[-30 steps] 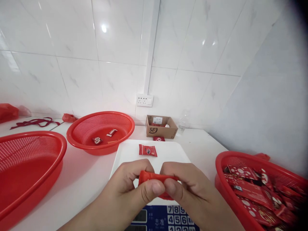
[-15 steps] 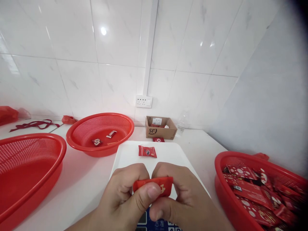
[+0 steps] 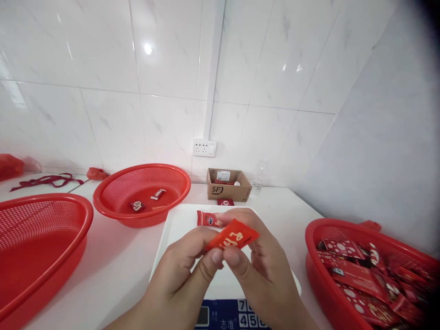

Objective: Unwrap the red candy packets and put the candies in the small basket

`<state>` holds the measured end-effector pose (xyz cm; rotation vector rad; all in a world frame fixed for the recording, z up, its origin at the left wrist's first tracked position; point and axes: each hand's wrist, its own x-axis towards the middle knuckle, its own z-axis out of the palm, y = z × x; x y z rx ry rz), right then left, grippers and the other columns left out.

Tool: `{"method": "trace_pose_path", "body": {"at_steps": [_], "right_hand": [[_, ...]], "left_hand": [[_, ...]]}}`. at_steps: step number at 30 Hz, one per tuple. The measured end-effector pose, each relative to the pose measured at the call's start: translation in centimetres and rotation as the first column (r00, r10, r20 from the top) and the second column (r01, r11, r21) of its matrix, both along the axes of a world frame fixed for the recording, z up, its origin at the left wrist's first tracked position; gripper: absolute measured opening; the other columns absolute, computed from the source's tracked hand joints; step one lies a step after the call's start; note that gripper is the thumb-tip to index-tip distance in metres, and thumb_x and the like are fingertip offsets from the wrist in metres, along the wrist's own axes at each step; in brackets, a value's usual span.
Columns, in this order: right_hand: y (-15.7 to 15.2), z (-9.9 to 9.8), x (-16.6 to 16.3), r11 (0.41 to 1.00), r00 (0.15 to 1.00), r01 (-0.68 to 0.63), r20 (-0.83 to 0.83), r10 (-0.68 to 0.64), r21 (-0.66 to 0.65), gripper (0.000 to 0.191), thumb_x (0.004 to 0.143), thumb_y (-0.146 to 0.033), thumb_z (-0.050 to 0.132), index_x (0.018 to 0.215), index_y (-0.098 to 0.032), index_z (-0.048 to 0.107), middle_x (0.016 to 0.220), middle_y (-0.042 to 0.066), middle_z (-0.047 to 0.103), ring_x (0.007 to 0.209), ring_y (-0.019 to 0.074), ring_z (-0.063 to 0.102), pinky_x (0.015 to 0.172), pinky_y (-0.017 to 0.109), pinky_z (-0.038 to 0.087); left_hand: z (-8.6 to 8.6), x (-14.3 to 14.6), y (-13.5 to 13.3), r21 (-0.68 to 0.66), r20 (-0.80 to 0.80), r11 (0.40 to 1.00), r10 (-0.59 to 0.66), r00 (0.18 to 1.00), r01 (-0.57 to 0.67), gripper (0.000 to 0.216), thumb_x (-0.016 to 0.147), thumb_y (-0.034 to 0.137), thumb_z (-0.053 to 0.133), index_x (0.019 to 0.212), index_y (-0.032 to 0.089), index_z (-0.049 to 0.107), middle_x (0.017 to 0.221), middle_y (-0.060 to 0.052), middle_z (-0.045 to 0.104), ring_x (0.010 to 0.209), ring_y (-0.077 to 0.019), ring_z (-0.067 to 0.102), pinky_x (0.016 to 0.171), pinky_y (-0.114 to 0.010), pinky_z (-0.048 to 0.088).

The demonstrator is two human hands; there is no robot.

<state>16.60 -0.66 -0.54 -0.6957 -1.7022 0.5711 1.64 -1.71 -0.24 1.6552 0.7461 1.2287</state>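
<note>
Between my two hands is a red snack packet (image 3: 237, 234) with pale gold lettering, tilted above a white scale (image 3: 178, 229). My left hand (image 3: 187, 263) pinches its left end between thumb and forefinger. My right hand (image 3: 263, 256) has its thumb on the lower edge, with its fingers behind the packet. Another red packet (image 3: 206, 218) with dark lettering lies on the scale's far part, partly covered by my right hand. The scale's blue keypad (image 3: 233, 316) shows below my hands.
A red basket (image 3: 103, 211) holding a few small packets stands back left. Another red basket (image 3: 82, 206) is at the left edge. At right, a red basket (image 3: 311, 256) is full of red packets. A cardboard box (image 3: 228, 190) and a clear plastic bottle (image 3: 260, 176) stand near the wall.
The held packet has turned from lying nearly level to tilted, its lettering showing more. My right thumb has moved up onto it, and my right fingers now partly cover the packet on the scale.
</note>
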Motion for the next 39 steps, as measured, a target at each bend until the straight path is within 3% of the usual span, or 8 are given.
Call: {"method": "trace_pose_path", "body": {"at_steps": [2,4,16,21,26,29,32,39], "right_hand": [[0.0,-0.2,0.0,0.999,0.999,-0.021,0.041,0.020,0.030,0.029,0.096,-0.041,0.056,0.123,-0.031,0.061,0.121,0.005,0.057,0.111,0.0204,0.057,0.092,0.034,0.049],[-0.1,-0.2,-0.1,0.998,0.998,-0.058,0.040,0.057,0.027,0.028,0.098,-0.040,0.053,0.123,-0.032,0.063,0.127,0.005,0.055,0.117,0.0213,0.056,0.096,0.036,0.048],[-0.4,-0.7,-1.1,0.978,0.991,0.017,-0.130,0.010,0.206,0.020,0.098,-0.031,0.055,0.109,-0.028,0.072,0.109,0.004,0.072,0.102,0.0215,0.066,0.092,0.039,0.054],[0.0,-0.6,-1.3,0.988,0.991,-0.029,-0.122,0.047,0.149,0.022,0.099,-0.031,0.052,0.110,-0.026,0.070,0.114,0.004,0.069,0.106,0.0184,0.065,0.094,0.033,0.053],[0.4,-0.7,-1.4,0.993,0.992,0.005,-0.126,0.010,0.119,0.022,0.096,-0.042,0.055,0.100,-0.023,0.065,0.095,0.003,0.067,0.088,0.0181,0.064,0.078,0.032,0.052],[0.3,-0.6,-1.1,0.991,0.996,0.066,-0.071,-0.057,0.120,0.015,0.097,-0.030,0.051,0.086,-0.022,0.057,0.078,-0.001,0.061,0.071,0.0150,0.057,0.065,0.029,0.047],[-0.1,-0.1,-0.8,0.989,0.996,0.081,0.029,-0.085,0.125,0.019,0.095,-0.018,0.045,0.077,-0.021,0.049,0.072,-0.002,0.057,0.065,0.0135,0.052,0.060,0.027,0.043],[-0.6,0.4,0.1,1.000,0.987,-0.003,0.158,0.000,0.019,0.016,0.091,-0.016,0.046,0.075,-0.020,0.050,0.071,-0.001,0.055,0.066,0.0145,0.051,0.061,0.028,0.042]], "left_hand": [[0.1,0.1,0.1,0.016,0.010,1.000,-0.026,1.000,0.025,0.019,0.096,0.031,0.052,0.096,0.024,0.070,0.093,-0.003,0.069,0.084,-0.0184,0.061,0.078,-0.028,0.049],[0.1,0.3,0.1,-0.003,0.029,0.999,-0.045,0.999,0.045,0.020,0.096,0.029,0.052,0.096,0.024,0.071,0.097,-0.004,0.071,0.087,-0.0191,0.063,0.079,-0.029,0.050],[0.3,0.5,-0.1,0.019,0.057,0.995,-0.103,0.993,0.102,0.023,0.095,0.024,0.052,0.095,0.026,0.075,0.099,-0.004,0.072,0.093,-0.0209,0.064,0.082,-0.029,0.052],[0.1,0.4,-0.1,0.024,0.055,0.999,-0.038,0.998,0.036,0.019,0.094,0.027,0.055,0.095,0.027,0.074,0.099,-0.002,0.072,0.093,-0.0197,0.063,0.085,-0.029,0.050],[-0.6,0.2,0.2,0.087,0.076,0.993,0.068,0.995,-0.074,0.016,0.095,0.032,0.054,0.097,0.029,0.069,0.091,0.001,0.069,0.082,-0.0153,0.061,0.076,-0.024,0.049],[-0.8,0.1,0.3,0.079,0.081,0.989,0.121,0.989,-0.127,0.017,0.096,0.034,0.052,0.089,0.027,0.065,0.084,0.003,0.064,0.078,-0.0134,0.057,0.073,-0.022,0.047],[-0.7,-0.1,0.5,0.053,0.057,0.996,0.072,0.996,-0.075,0.020,0.096,0.035,0.051,0.083,0.025,0.062,0.079,0.003,0.059,0.075,-0.0132,0.054,0.071,-0.022,0.046],[0.2,-1.1,0.4,0.079,-0.035,0.996,-0.044,0.998,0.047,0.018,0.095,0.029,0.050,0.092,0.027,0.068,0.094,0.001,0.064,0.087,-0.0168,0.058,0.080,-0.026,0.048]]}}
